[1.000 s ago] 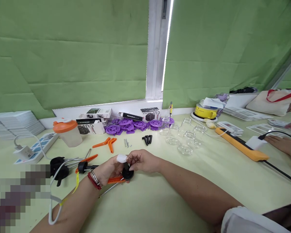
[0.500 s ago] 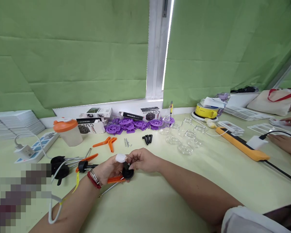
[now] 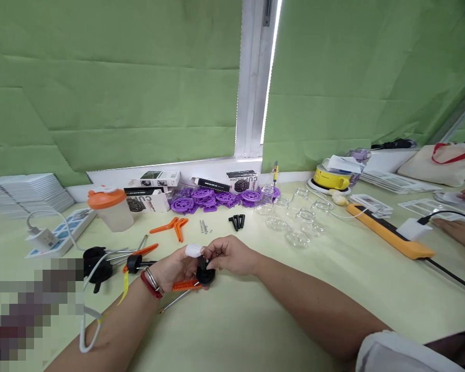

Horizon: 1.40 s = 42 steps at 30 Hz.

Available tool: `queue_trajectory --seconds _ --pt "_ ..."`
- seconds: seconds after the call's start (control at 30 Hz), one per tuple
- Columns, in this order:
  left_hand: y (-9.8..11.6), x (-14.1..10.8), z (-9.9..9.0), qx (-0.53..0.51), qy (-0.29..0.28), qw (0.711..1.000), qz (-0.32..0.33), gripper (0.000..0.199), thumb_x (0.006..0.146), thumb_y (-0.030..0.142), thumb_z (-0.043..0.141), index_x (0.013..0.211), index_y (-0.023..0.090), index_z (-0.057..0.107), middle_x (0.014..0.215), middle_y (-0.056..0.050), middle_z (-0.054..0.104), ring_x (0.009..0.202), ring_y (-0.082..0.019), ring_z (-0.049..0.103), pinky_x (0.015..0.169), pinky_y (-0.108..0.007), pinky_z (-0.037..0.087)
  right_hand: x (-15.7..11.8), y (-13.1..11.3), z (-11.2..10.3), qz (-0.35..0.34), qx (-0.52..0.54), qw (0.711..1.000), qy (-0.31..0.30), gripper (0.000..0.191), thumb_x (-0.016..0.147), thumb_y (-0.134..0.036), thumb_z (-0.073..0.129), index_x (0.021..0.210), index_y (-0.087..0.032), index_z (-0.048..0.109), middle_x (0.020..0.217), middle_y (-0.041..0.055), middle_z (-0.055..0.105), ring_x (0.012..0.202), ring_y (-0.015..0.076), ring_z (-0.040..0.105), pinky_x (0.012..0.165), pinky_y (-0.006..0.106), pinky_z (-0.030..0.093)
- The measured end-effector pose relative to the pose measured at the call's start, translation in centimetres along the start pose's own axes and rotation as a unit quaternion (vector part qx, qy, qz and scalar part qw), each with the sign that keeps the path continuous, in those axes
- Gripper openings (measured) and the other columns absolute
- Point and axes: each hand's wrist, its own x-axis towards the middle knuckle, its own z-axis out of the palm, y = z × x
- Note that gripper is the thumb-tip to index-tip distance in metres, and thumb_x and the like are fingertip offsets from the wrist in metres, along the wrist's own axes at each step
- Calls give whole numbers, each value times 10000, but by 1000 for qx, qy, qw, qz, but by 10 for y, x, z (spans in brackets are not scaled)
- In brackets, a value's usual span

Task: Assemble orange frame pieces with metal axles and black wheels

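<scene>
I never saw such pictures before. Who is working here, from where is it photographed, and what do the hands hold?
There is no machine: a person works with two bare hands, and the only view is from a camera worn on the head, looking forward and down.

The left hand holds a black round part. The fingertips of the right hand are at its upper end; what exactly they pinch is too small to tell.

On the table lie orange pieces, small screws, short black pieces and purple pieces. Clear pieces and an orange-lidded cup stand there too. At the far right is another person's hand.
</scene>
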Motion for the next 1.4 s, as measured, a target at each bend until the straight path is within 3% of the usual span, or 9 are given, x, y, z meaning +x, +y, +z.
queue_trajectory --seconds 0.43,0.7,1.0,1.23,1.4 --pt "1 -1 3 28 5 1000 13 406 616 533 563 777 161 543 673 -61 649 623 -214 611 566 -295 407 -2 1 -2 -18 -2 1000 -23 273 611 -291 765 786 -127 634 760 11 619 699 114 567 720 283 457" --pt "-3 2 4 5 43 998 55 264 666 423 579 754 175 563 448 33 475 510 -189 549 566 -329 429 -1 0 -7 -33 -9 999 -33 236 616 -299 763 754 -131 668 811 31 636 771 142 580 767 298 456" --pt "-1 1 6 -32 16 999 31 356 588 509 639 619 167 545 467 4 520 504 -163 530 519 -280 369 -2 -5 -7 -7 7 999 -30 228 631 -308 748 764 -133 690 830 40 646 813 157 586 789 313 450" --pt "1 1 6 16 -13 999 31 443 634 559 571 800 149 595 750 -91 668 629 -206 589 616 -330 426 -3 -8 -6 -7 15 1000 -23 249 630 -295 748 809 -135 683 828 40 662 794 149 602 785 312 457" --pt "2 0 7 4 0 1000 31 404 628 549 592 726 159 557 631 -43 624 568 -169 549 573 -298 423 -2 -7 -5 8 18 1000 -10 280 579 -296 781 765 -128 656 800 39 663 757 138 610 768 313 467"
